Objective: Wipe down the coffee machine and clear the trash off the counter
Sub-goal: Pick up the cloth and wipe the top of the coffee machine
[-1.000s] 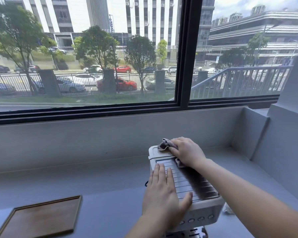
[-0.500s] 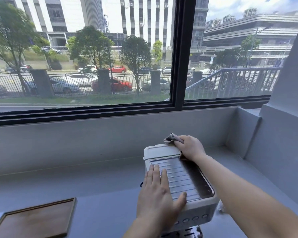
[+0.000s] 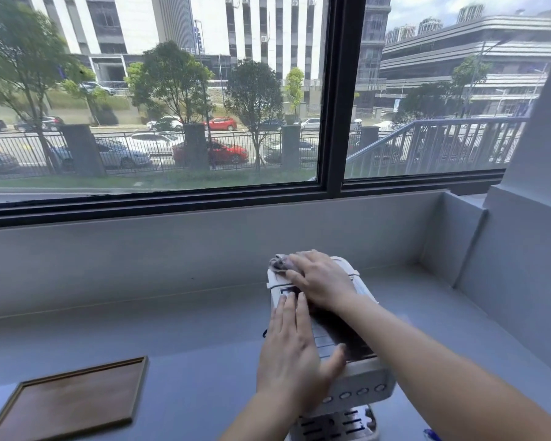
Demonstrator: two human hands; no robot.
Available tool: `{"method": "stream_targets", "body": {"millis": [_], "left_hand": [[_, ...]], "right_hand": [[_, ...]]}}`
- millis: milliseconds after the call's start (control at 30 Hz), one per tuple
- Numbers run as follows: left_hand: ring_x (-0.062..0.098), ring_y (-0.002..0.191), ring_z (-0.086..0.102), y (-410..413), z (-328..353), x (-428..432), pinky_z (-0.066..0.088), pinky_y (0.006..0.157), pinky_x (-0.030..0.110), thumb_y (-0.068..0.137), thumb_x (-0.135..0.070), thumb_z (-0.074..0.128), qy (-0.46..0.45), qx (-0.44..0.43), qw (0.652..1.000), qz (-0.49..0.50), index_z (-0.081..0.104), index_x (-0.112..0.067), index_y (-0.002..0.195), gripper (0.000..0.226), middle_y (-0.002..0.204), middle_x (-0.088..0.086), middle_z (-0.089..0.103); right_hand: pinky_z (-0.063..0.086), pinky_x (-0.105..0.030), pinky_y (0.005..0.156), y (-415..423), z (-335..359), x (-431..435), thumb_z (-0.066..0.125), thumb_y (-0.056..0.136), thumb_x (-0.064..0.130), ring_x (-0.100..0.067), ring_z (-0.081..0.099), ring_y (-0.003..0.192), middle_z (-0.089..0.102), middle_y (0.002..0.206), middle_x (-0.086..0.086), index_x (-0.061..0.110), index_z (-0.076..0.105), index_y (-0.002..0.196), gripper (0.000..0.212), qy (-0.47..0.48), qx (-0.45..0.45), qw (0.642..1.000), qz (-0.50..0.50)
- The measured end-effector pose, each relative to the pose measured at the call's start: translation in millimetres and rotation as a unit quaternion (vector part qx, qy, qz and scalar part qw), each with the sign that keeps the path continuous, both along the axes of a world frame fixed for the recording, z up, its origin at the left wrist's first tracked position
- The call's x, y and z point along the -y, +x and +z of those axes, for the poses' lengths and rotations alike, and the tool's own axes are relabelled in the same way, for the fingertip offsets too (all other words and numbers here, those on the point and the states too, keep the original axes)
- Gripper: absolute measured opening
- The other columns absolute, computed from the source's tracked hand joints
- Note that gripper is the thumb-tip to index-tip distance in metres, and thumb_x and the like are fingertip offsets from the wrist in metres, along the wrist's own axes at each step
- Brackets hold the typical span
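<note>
A white coffee machine [image 3: 365, 381] stands on the grey counter [image 3: 188, 338], seen from above, with a ribbed top plate and a row of round buttons on its front. My left hand [image 3: 295, 354] lies flat on the near left part of the top, fingers together. My right hand [image 3: 323, 280] presses a crumpled grey cloth [image 3: 279, 261] onto the far left corner of the top. Most of the cloth is hidden under the palm.
A brown wooden tray [image 3: 74, 401] lies at the near left of the counter. A low grey wall and a large window run along the back. A grey wall corner [image 3: 468, 249] closes the right side. A small blue thing [image 3: 431, 436] shows at the bottom right edge.
My right hand slid the cloth from the far right corner of the machine top to the far left. My left hand stayed flat on the top.
</note>
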State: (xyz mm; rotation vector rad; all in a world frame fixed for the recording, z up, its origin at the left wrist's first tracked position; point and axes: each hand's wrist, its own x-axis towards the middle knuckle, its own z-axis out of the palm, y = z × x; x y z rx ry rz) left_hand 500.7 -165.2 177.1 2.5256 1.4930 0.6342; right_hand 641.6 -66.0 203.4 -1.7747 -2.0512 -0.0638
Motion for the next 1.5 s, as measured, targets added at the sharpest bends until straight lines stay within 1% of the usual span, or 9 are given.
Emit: {"method": "stream_targets", "body": {"millis": [233, 367, 533, 633, 833, 1000, 1133, 1233, 1500], "left_hand": [[0.010, 0.142, -0.029, -0.1, 1.0, 2.4, -0.018, 0.116, 0.028, 0.075, -0.075, 0.020, -0.005, 0.028, 1.000, 0.002, -0.012, -0.011, 0.153, 0.106, 0.162, 0.007, -0.016], [0.015, 0.142, -0.034, -2.3, 1.8, 2.5, -0.014, 0.118, 0.027, 0.077, -0.074, 0.029, 0.011, 0.054, 0.998, 0.004, -0.018, -0.012, 0.151, 0.108, 0.159, 0.005, -0.029], [0.009, 0.141, -0.033, -7.0, 0.4, -1.2, -0.004, 0.118, 0.030, 0.077, -0.080, 0.037, 0.011, 0.139, 0.990, -0.025, -0.021, -0.040, 0.148, 0.100, 0.157, -0.010, -0.030], [0.013, 0.146, -0.023, -4.8, 16.2, -25.7, -0.001, 0.122, 0.038, 0.080, -0.080, 0.036, 0.018, 0.123, 0.992, -0.036, 0.002, -0.059, 0.145, 0.076, 0.163, -0.005, -0.011], [0.023, 0.150, 0.003, 28.2, 39.7, -65.7, 0.000, 0.121, 0.048, 0.080, -0.081, 0.036, 0.000, -0.082, 0.993, -0.085, 0.039, -0.048, 0.140, 0.069, 0.159, -0.002, 0.026], [0.018, 0.126, 0.039, 8.4, 44.7, -56.1, 0.015, 0.118, 0.040, 0.079, -0.037, 0.055, 0.020, 0.030, 0.992, -0.123, 0.056, -0.033, 0.096, 0.017, 0.116, -0.010, 0.061], [0.002, 0.129, 0.035, -45.5, 11.3, -13.3, 0.016, 0.107, 0.012, 0.068, -0.033, 0.052, 0.025, 0.117, 0.976, -0.184, 0.059, -0.032, 0.096, 0.028, 0.117, -0.019, 0.059], [0.006, 0.125, 0.040, -51.0, 8.7, -3.2, 0.031, 0.104, 0.022, 0.068, -0.031, 0.050, -0.002, 0.161, 0.970, -0.185, 0.061, -0.022, 0.095, 0.030, 0.117, -0.014, 0.059], [0.019, 0.120, 0.047, -32.3, 0.2, 20.9, 0.033, 0.108, 0.039, 0.071, -0.024, 0.057, 0.060, 0.186, 0.967, -0.166, 0.063, -0.023, 0.102, 0.032, 0.119, -0.012, 0.060]], "right_hand": [[0.029, -0.032, 0.111, 34.1, 21.8, 2.0, 0.041, 0.101, 0.031, -0.025, 0.049, 0.128, 0.060, 0.134, -0.002, 0.021, 0.058, 0.129, 0.034, -0.053, 0.008, 0.995, -0.086], [0.009, -0.026, 0.119, -3.5, 8.9, 28.4, 0.038, 0.103, 0.040, -0.016, 0.024, 0.148, 0.033, 0.159, 0.003, 0.026, 0.036, 0.151, 0.050, -0.100, -0.003, 0.993, 0.056], [0.023, -0.031, 0.121, 35.3, 23.9, 62.2, 0.049, 0.103, 0.022, -0.010, 0.038, 0.142, 0.047, 0.151, 0.002, 0.023, 0.051, 0.142, 0.040, -0.103, -0.370, 0.923, 0.020], [0.033, -0.030, 0.112, 47.0, 8.1, 71.2, 0.048, 0.101, 0.017, -0.018, 0.049, 0.134, 0.056, 0.143, -0.003, 0.016, 0.058, 0.136, 0.036, -0.041, -0.270, 0.957, -0.102], [0.041, -0.034, 0.105, 49.4, 9.3, 67.5, 0.045, 0.097, 0.014, -0.028, 0.056, 0.124, 0.064, 0.132, -0.013, 0.008, 0.064, 0.128, 0.037, -0.041, -0.283, 0.943, -0.170], [0.046, -0.044, 0.092, 45.7, 11.0, 68.6, 0.044, 0.093, 0.011, -0.039, 0.057, 0.110, 0.068, 0.115, -0.020, 0.000, 0.062, 0.112, 0.029, -0.038, -0.246, 0.951, -0.184], [0.046, -0.043, 0.091, 42.1, 6.7, 73.0, 0.044, 0.096, 0.014, -0.040, 0.058, 0.111, 0.068, 0.116, -0.018, 0.004, 0.064, 0.107, 0.026, -0.034, -0.227, 0.957, -0.177], [0.045, -0.041, 0.086, 35.9, -0.5, 69.2, 0.041, 0.096, 0.018, -0.036, 0.056, 0.108, 0.064, 0.107, -0.015, 0.010, 0.055, 0.088, 0.018, -0.059, -0.154, 0.973, -0.163], [0.031, -0.038, 0.110, 35.2, -6.2, 63.1, 0.039, 0.100, 0.034, -0.028, 0.042, 0.128, 0.053, 0.130, -0.010, 0.010, 0.058, 0.114, 0.033, -0.059, -0.034, 0.989, -0.129]]}}
